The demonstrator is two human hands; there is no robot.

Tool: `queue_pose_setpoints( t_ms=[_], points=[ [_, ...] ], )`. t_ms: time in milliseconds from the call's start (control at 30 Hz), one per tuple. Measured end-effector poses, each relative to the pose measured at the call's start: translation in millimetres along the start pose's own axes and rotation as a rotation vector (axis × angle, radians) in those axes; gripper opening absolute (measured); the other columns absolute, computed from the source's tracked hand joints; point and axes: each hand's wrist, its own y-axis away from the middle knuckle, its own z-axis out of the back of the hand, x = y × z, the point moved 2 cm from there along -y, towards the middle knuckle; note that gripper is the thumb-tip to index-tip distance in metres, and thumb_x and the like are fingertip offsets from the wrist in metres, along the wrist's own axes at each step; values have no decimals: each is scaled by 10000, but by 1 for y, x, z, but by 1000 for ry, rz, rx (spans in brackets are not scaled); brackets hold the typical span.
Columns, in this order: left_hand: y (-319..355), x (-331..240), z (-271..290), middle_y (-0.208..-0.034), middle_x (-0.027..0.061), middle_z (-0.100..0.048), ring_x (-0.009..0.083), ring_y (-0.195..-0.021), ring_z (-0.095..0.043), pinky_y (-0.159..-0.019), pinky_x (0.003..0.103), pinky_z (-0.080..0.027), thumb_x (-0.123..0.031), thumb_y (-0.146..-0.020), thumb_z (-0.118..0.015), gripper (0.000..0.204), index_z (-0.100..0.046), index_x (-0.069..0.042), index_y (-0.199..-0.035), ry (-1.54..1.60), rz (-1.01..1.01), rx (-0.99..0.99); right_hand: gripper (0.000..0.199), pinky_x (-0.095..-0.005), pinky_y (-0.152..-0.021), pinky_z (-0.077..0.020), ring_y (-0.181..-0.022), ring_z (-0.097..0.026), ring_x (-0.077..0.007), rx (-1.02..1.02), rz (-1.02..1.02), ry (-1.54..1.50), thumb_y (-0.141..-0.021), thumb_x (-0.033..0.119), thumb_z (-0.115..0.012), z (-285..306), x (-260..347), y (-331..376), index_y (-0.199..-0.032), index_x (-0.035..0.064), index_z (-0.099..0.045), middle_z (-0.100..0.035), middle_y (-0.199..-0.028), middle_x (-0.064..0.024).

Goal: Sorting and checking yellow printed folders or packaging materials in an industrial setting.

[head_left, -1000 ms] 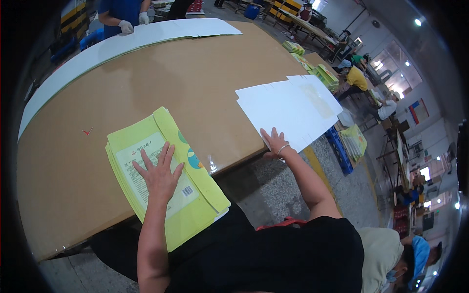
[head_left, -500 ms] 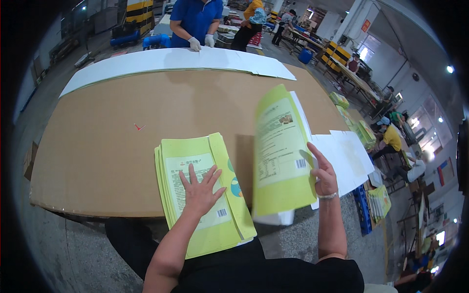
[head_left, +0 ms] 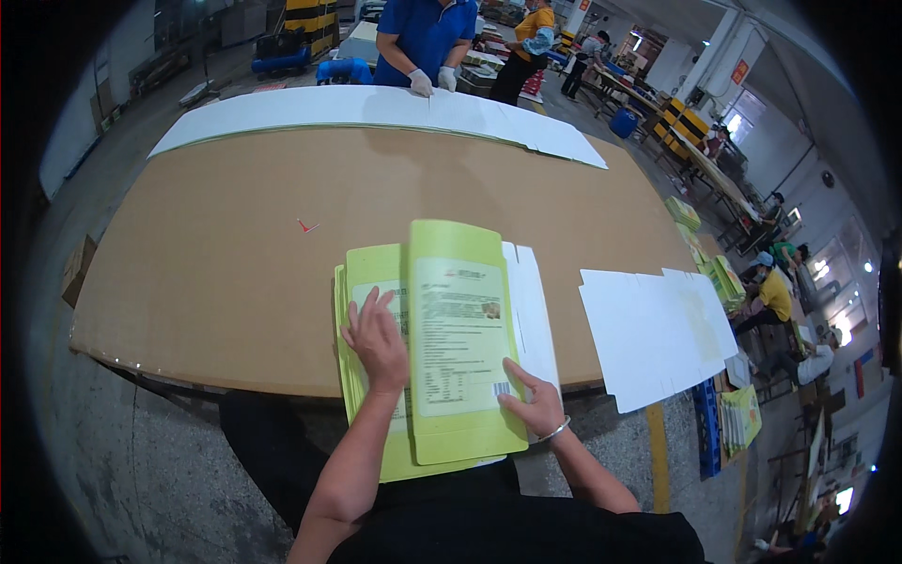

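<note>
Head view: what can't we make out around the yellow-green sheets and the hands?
- Stack of yellow-green sheets: count unreadable; the top sheet and left hand cover it.
- Stack's near end: overhangs the brown table, merging into dark clothing.
- Right hand: whether fingers reach under the top sheet is hidden.
- White sheets: count too fine.

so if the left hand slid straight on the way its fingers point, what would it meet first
Likely the green printed card sheet that the right hand lays over the stack; the left hand points up-right, almost at its edge.
</note>
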Motion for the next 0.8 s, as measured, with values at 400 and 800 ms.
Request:
queue_pose_setpoints(
  t_ms=[400, 800],
  points=[
    [3, -6, 13, -1468, 206, -373, 395, -1403, -271, -1158, 508, -217, 0, -800, -599, 436, -584, -35, -1235, -541, -323, 404, 675, -395, -769, -537, -844, -681, -374, 166, -84, 309, -827, 253, -704, -63, 37, 1, -1442, 168, -436, -671, -1011, -262],
    [24, -4, -42, -1507, 237, -301, 449, -1436, -142, -1174, 561, -71, -305, -940, -498, 524, -431, -94, -1416, -470, -373, 469, 696, -382, -1180, -169, -1451, -218, -324, 59, 233, 54, -1017, 473, -314, 39, -63, -73, -1495, -26, -230, -220, -1562, -214]
  ],
)
